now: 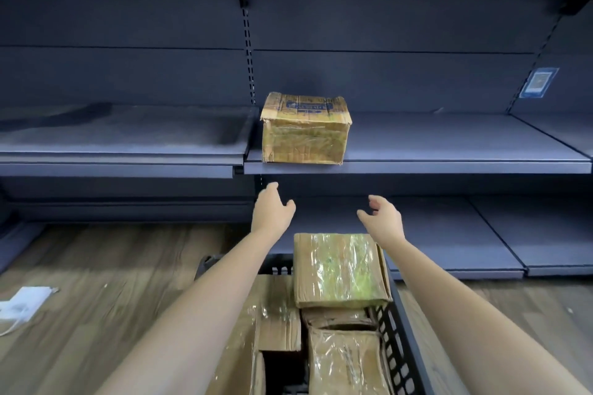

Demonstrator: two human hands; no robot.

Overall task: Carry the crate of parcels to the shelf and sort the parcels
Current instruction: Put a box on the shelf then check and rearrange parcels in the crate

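A taped cardboard parcel (pixel 305 130) with blue print on top stands at the front left of a dark grey shelf board (pixel 449 167). Just below that board, my left hand (pixel 272 208) and my right hand (pixel 383 216) hover apart with spread fingers, holding nothing. Under my forearms a black plastic crate (pixel 396 324) rests on the floor with several brown taped parcels inside. The topmost crate parcel (pixel 340 269) lies at the crate's far end, just below my hands.
Dark metal shelving fills the wall ahead, with a slotted upright (pixel 248 51) between two bays and a blue label (pixel 539 82) at the right. A low bottom shelf (pixel 449 234) runs behind the crate. White paper (pixel 21 303) lies on the wooden floor at the left.
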